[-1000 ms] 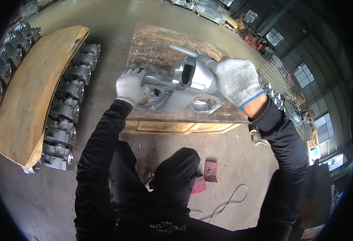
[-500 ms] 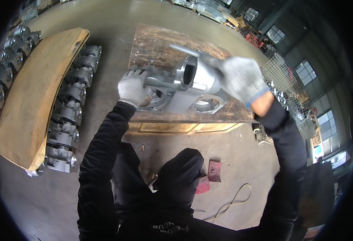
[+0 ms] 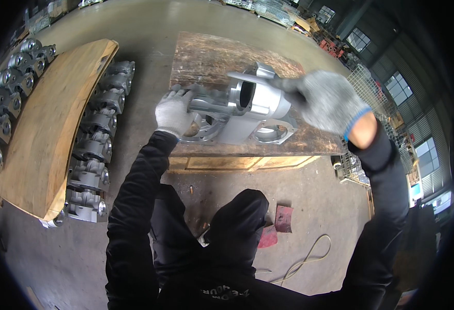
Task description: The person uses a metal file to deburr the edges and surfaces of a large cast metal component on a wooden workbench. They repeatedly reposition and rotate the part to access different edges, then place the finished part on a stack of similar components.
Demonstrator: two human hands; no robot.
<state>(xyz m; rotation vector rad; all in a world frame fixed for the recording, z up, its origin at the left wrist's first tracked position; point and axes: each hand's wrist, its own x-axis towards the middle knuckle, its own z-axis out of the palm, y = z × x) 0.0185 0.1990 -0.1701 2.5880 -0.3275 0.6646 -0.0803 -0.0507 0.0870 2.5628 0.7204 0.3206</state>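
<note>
A silver-grey metal casting with round bores and flanges lies on the wooden workbench. My left hand, in a whitish knit glove, grips the casting's left end, its fingers curled over the top. In my right hand, gloved in grey with a blue cuff, is a long, slim grey file. The file slants across the top of the casting, near the rim of the upright bore. Motion smears the right hand and the tool's rear end, so the handle is hard to make out.
On the left, a wooden board stands between rows of similar castings. Red pieces and a looped pale cord lie on the floor near my legs. Wire cages stand at the right.
My right hand has moved to the right, and the file with it. The left hand keeps its hold on the casting. The whole view has shifted slightly.
</note>
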